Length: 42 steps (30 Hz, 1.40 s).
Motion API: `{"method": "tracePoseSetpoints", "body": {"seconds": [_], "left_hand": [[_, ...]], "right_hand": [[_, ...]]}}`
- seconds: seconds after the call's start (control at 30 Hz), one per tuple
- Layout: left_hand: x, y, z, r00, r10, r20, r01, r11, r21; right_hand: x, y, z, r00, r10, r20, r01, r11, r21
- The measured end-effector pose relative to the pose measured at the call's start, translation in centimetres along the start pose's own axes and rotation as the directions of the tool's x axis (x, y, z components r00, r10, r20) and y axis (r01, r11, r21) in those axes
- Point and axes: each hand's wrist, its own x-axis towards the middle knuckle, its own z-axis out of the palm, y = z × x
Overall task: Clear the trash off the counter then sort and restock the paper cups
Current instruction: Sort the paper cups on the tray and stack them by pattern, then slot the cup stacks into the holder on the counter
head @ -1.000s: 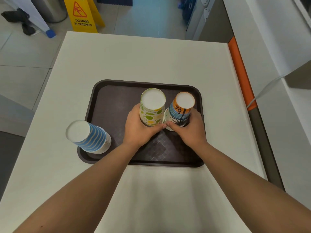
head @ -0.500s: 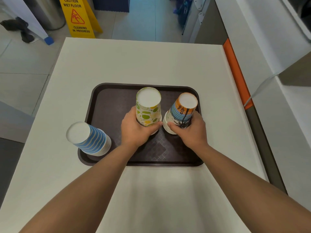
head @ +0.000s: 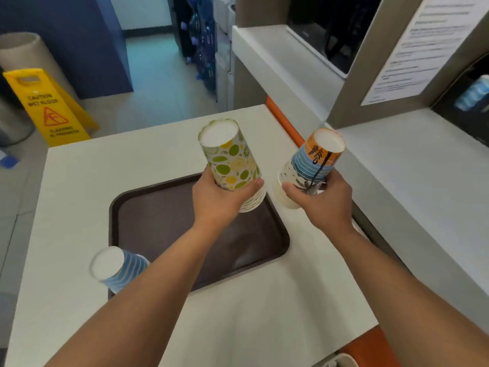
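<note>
My left hand (head: pixel 214 201) grips an upside-down stack of green-and-yellow lemon-print paper cups (head: pixel 229 158), held in the air above the far right corner of the dark brown tray (head: pixel 169 221). My right hand (head: pixel 324 201) grips an upside-down stack of orange-and-blue beach-print cups (head: pixel 312 162), raised past the tray's right edge. A third upside-down stack, blue-striped cups (head: pixel 116 268), stands at the tray's near left corner, partly hidden by my left forearm.
The tray lies on a white counter (head: pixel 79 207). A higher white ledge (head: pixel 412 168) runs along the right, with an orange strip (head: pixel 284 120) between them. More blue-striped cups (head: pixel 473 95) sit in a dark recess at far right. A yellow wet-floor sign (head: pixel 50 109) stands on the floor.
Both hands have lifted their cup stacks off the tray and carried them up and to the right. My head has turned right and up, bringing the right ledge and wall into view.
</note>
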Motion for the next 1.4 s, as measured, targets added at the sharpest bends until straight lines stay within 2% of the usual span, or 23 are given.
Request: {"method": "tracePoseSetpoints", "body": {"seconds": [0.27,0.4,0.5,0.67,0.77,0.97,1.4], "left_hand": [[-2.7,9.2,10.3,0.969,0.120,0.215,-0.083,0.982,-0.172],[-5.1,13.2,16.4,0.949,0.127,0.290,-0.044,0.960,-0.275],[-6.8,15.5,21.0,0.938,0.107,0.328,0.001,0.949,-0.315],[-8.9,17.7,27.7,0.935,0.068,0.348,0.060,0.937,-0.344],[-9.0,18.7,30.9,0.932,0.058,0.358,0.081,0.929,-0.361],[-6.6,21.1,36.1,0.930,0.106,0.351,0.027,0.935,-0.355],[2.7,22.3,46.6,0.887,0.131,0.443,0.004,0.957,-0.291]], "right_hand": [[-0.1,-1.9,-14.9,0.958,0.045,-0.285,-0.060,0.997,-0.044],[-0.1,-0.8,-22.3,0.910,0.090,-0.404,-0.123,0.991,-0.055],[0.1,0.3,-27.2,0.886,0.096,-0.454,-0.146,0.986,-0.076],[2.2,2.5,-33.9,0.884,0.109,-0.455,-0.180,0.977,-0.114],[4.1,3.7,-36.7,0.885,0.103,-0.454,-0.178,0.976,-0.126],[10.0,4.5,-40.6,0.882,0.090,-0.462,-0.165,0.979,-0.123],[28.6,8.5,-43.3,0.833,0.024,-0.552,-0.156,0.968,-0.195]]}}
